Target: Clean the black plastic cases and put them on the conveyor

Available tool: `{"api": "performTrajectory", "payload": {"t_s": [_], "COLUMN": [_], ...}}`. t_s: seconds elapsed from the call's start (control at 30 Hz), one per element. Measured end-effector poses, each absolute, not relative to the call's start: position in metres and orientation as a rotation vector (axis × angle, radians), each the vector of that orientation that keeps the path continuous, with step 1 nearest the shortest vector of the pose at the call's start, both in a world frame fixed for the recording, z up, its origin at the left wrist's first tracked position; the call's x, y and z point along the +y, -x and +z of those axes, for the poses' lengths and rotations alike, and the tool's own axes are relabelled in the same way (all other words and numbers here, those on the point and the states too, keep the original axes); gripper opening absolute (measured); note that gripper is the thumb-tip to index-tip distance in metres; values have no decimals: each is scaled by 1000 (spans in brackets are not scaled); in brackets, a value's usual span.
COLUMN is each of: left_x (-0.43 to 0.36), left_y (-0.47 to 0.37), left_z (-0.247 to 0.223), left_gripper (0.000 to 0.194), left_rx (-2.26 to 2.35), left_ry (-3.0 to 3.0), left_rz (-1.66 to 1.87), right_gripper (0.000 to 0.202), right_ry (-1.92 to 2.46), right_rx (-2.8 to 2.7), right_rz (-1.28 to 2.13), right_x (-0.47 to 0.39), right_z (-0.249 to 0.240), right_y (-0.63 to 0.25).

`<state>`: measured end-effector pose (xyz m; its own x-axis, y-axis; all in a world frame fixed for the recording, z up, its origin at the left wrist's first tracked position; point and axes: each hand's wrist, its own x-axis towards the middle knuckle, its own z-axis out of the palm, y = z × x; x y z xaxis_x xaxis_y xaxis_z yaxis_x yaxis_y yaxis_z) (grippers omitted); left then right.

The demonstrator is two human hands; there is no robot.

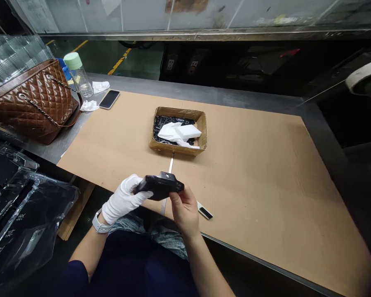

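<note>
Your left hand [123,199], gloved in white, grips the left end of a black part [160,188], with the thumb on its near face. Your bare right hand [186,211] pinches the opposite end between thumb and fingers; contact behind the part is hidden. The part is between both hands, tilted, above the near side of the cardboard sheet [259,185] covering the bench [222,93].

Step in hand, as judged: two-handed handling of this part, with the right fingertips at its end. Whether they press, peel or merely support cannot be told.

Beyond both hands stands a cardboard box [177,151] containing small black pieces [163,121] and white pieces [177,133]. Just right of your right hand lies a pale tool [205,211], untouched.

In judgement, the next move calls for a firm left-hand hold, so that your right fingers can shift without tipping the part.
</note>
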<state>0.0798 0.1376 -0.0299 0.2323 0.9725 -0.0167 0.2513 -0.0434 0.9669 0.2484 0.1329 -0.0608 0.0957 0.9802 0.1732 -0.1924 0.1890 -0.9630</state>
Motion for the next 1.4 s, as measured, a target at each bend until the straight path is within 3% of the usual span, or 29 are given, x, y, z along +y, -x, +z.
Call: {"api": "performTrajectory", "payload": {"t_s": [0.1, 0.23, 0.3, 0.43, 0.6, 0.8, 0.93, 1.2, 1.4], "left_x": [139, 135, 131, 124, 128, 142, 137, 120, 126], "left_y": [-83, -92, -96, -98, -95, -102, -110, -123, -128], "left_z": [-38, -56, -64, -67, -45, -25, -24, -29, -30], "left_gripper": [28, 72, 83, 65, 37, 46, 49, 34, 40], "left_rx": [1201, 1064, 924, 794, 752, 421, 423, 631, 665], "left_ry": [-1422, -1187, -995, -633, -326, -40, 5, -220, -294], "left_rz": [961, 1084, 1101, 1115, 1096, 1213, 1197, 1313, 1397], "right_gripper": [21, 27, 35, 46, 57, 107, 119, 105, 89], "right_ry": [1020, 1089, 1074, 1073, 1039, 1084, 897, 1066, 1027], "right_rx": [-1216, -1420, -1559, -1754, -1906, -1448, -1225, -1075, -1368], "right_rz": [934, 907, 1035, 1268, 1285, 1515, 1716, 1562, 1459], "right_x": [128, 125, 125, 127, 126, 125, 125, 127, 126], "right_z": [-54, -39, -30, -20, -28, -55, -57, -55, -53], "right_y": [-243, -232, -229, -234, -244, -244, -233, -221, -230]}}
